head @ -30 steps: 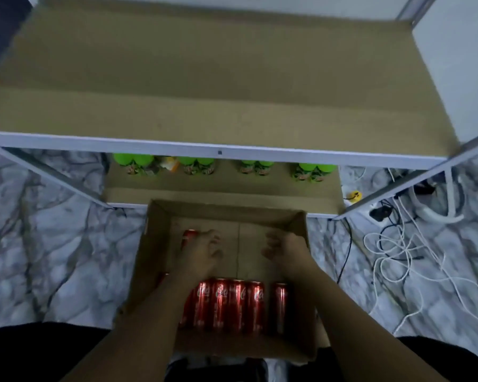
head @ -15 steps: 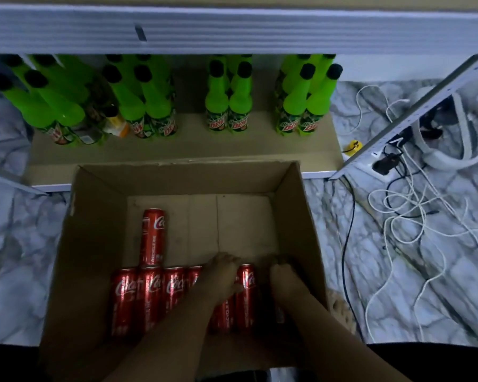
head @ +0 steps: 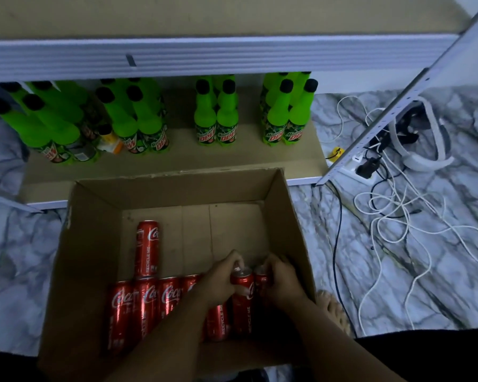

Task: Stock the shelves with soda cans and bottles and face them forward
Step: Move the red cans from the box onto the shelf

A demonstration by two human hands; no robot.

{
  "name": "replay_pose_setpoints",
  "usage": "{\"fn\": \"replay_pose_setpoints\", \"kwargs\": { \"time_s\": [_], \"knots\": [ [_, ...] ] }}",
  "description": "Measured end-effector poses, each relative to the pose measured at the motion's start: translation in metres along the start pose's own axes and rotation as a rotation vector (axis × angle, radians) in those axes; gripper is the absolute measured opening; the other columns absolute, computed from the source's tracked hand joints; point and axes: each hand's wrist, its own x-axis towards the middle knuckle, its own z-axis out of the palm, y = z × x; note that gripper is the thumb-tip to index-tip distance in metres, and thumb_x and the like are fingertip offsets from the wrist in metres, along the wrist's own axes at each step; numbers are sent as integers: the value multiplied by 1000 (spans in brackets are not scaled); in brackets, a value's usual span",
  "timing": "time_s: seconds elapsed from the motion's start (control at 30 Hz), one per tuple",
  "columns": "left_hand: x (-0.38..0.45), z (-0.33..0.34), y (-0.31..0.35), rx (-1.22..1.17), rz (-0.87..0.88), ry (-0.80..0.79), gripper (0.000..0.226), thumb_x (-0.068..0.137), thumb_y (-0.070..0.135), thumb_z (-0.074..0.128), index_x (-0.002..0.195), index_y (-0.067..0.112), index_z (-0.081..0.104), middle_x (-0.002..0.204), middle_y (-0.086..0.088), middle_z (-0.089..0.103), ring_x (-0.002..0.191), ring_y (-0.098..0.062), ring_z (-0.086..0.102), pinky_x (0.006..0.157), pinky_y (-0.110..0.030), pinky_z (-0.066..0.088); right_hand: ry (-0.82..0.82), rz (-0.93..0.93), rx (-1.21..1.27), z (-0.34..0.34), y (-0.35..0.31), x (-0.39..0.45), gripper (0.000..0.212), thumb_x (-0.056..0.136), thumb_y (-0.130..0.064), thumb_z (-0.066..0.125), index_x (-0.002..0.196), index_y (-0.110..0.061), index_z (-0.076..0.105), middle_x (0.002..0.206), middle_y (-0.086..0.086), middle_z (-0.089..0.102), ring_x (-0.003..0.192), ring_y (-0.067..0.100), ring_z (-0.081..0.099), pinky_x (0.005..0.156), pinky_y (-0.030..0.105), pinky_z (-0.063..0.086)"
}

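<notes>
Red soda cans (head: pixel 146 301) lying in cardboard box (head: pixel 94 244): seven visible, one apart at the far left. Left hand (head: pixel 218 282) and right hand (head: pixel 280 282) each grip one can top. Green bottles (head: pixel 215 117) stand upright on bottom shelf (head: pixel 177 158)

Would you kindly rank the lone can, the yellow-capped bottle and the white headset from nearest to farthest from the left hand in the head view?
From the left hand:
1. Lone can, in the box, to the hand's left.
2. Yellow-capped bottle, on the bottom shelf, far left.
3. White headset, on the floor, far right.
</notes>
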Motion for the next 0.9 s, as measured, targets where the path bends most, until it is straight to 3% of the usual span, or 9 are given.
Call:
{"fn": "replay_pose_setpoints", "kwargs": {
  "time_s": [0.1, 0.23, 0.3, 0.37, 0.4, 0.47, 0.6, 0.7, 0.9],
  "knots": [
    [-7, -10, 7, -62, 19, 90, 60, 67, 29, 93, 117, 41, 63, 123, 16, 65, 118, -3, 60, 103, -36, 52, -55, -6, -42, -16, -10, 1, 29, 72, -4, 74, 96, -21, 69, 107, -4, 47, 96, 14, 57, 88, 22, 46],
    [-42, -43, 43, -139, 18, 205, 58, 66, 38, 93, 120, 31, 72, 120, 13, 65, 115, -4, 62, 105, -36, 51, -79, -84, -61, -57, -57, -8, 46, 68, -9, 81, 111, -23, 75, 102, -14, 46, 113, 16, 55, 101, 32, 49],
    [-69, -68, 76, -175, 37, 256, 57, 66, 39, 92, 120, 33, 72, 119, 13, 62, 115, -4, 61, 105, -35, 51, -65, -121, -28, -84, -92, -19, 44, 69, -10, 81, 109, -25, 74, 115, -4, 53, 120, 19, 52, 103, 36, 48],
    [-98, -100, 115, -189, 51, 312, 60, 67, 39, 91, 122, 31, 71, 121, 12, 60, 115, -2, 60, 106, -33, 50, -29, -178, 23, -112, -132, -31, 39, 68, -10, 81, 94, -36, 69, 124, 7, 57, 115, 14, 55, 100, 32, 49],
    [-113, -117, 135, -195, 65, 344, 62, 65, 40, 91, 122, 30, 71, 122, 11, 60, 115, -4, 61, 107, -34, 50, -10, -226, 16, -127, -154, -38, 39, 68, -9, 82, 90, -38, 68, 120, 5, 57, 105, 8, 54, 94, 22, 47],
    [-144, -152, 175, -213, 107, 403, 63, 58, 44, 92, 117, 32, 74, 117, 10, 60, 112, -8, 64, 106, -38, 52, -4, -302, -7, -161, -201, -54, 40, 68, -9, 83, 98, -34, 75, 111, -3, 53, 94, 4, 51, 85, 7, 41],
    [-220, -226, 265, -149, 227, 550, 60, 54, 64, 87, 110, 46, 74, 110, 20, 60, 107, -5, 64, 98, -39, 55, 3, -471, -1, -244, -307, -99, 48, 67, -8, 86, 110, -24, 76, 98, -16, 48, 95, 7, 54, 86, 15, 47],
    [-284, -277, 338, -71, 330, 694, 72, 54, 79, 79, 111, 36, 77, 105, 19, 61, 103, -2, 64, 94, -32, 55, 45, -578, 67, -298, -383, -134, 51, 65, -9, 89, 112, -23, 76, 104, -11, 47, 98, 10, 58, 88, 22, 50],
    [-418, -360, 472, -123, 481, 889, 53, 61, 42, 96, 109, 27, 80, 104, 13, 65, 102, -8, 68, 86, -35, 60, 32, -824, 231, -395, -527, -209, 49, 71, -18, 89, 115, -34, 73, 103, -18, 44, 103, 11, 58, 90, 34, 56]
  ]
}}
